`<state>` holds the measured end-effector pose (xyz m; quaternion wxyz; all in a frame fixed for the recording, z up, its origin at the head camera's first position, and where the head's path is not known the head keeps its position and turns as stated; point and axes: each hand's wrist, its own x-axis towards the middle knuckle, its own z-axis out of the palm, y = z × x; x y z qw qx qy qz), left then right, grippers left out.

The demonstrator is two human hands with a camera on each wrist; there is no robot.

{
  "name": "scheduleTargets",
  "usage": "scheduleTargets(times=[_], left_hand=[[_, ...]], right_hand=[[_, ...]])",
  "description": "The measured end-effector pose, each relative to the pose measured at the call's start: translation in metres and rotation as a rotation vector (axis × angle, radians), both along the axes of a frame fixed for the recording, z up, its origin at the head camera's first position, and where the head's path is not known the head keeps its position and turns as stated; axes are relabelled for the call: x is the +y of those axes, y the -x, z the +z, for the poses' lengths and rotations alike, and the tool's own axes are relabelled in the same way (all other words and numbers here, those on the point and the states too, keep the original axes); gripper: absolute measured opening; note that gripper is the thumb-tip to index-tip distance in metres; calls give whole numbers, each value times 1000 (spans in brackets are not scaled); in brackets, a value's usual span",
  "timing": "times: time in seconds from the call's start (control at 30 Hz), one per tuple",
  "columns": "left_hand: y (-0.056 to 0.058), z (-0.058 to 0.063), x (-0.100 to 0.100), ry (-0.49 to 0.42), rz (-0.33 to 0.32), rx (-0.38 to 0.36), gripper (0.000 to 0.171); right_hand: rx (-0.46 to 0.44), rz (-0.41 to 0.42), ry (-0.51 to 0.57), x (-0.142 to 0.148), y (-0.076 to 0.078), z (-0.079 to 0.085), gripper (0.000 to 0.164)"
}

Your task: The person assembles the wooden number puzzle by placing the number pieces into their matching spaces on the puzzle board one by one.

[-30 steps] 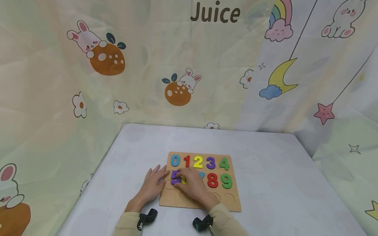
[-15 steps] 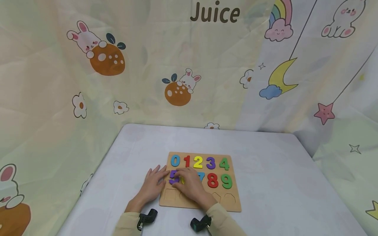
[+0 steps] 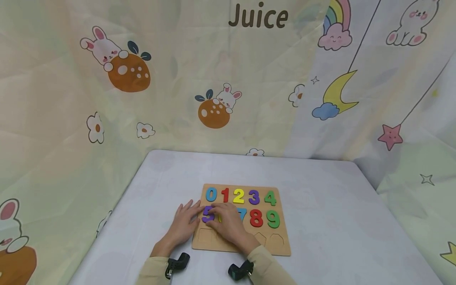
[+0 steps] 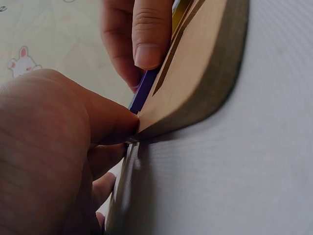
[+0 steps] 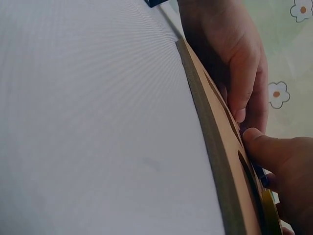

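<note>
A wooden number puzzle board (image 3: pixel 284 247) lies on the table. My right hand (image 3: pixel 230 223) reaches over its middle row and pinches the purple number 5 (image 3: pixel 206 215) between thumb and index finger. Beneath that hand a yellow number piece (image 3: pixel 219 218) is mostly covered. My left hand (image 3: pixel 184 222) rests at the board's left edge, fingers fairly straight, its fingertips touching the rim. In the left wrist view the purple piece (image 4: pixel 142 94) shows as a thin strip at the board surface, the right thumb (image 4: pixel 148 54) against it.
The top row holds a blue 0 (image 3: pixel 211 194), red 1 (image 3: pixel 225 195), yellow 2 (image 3: pixel 238 196), purple 3 (image 3: pixel 254 197) and green 4 (image 3: pixel 270 198). A blue 7 (image 3: pixel 242 213), red 8 (image 3: pixel 256 218) and green 9 (image 3: pixel 273 219) continue the middle row. Recessed outlines (image 3: pixel 276 239) line the front.
My right hand has shifted slightly left with the purple 5, which now sits closer to the board's left edge. More of the blue 7 shows. My left hand has stayed put.
</note>
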<state>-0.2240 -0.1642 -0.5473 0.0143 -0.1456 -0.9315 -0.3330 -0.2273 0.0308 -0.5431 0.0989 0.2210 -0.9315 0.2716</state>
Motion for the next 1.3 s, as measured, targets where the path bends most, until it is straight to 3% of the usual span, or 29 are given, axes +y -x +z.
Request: scheduleTargets(times=[0.3, 0.5, 0.67, 0.97, 1.3], left_hand=[[-1, -2, 0, -1, 4, -1, 39], [1, -4, 1, -6, -13, 44, 39], [1, -4, 2, -6, -7, 33, 39], [1, -5, 2, 2, 15, -17, 41], [1, -4, 2, 6, 33, -25, 40]], right_hand=[[-4, 2, 0, -1, -2, 1, 34], [-93, 12, 34, 9, -3, 3, 31], [-140, -40, 75, 21, 1, 4, 29], [-113, -94, 231, 45, -1, 13, 26], [-10, -185, 349, 78, 0, 15, 25]])
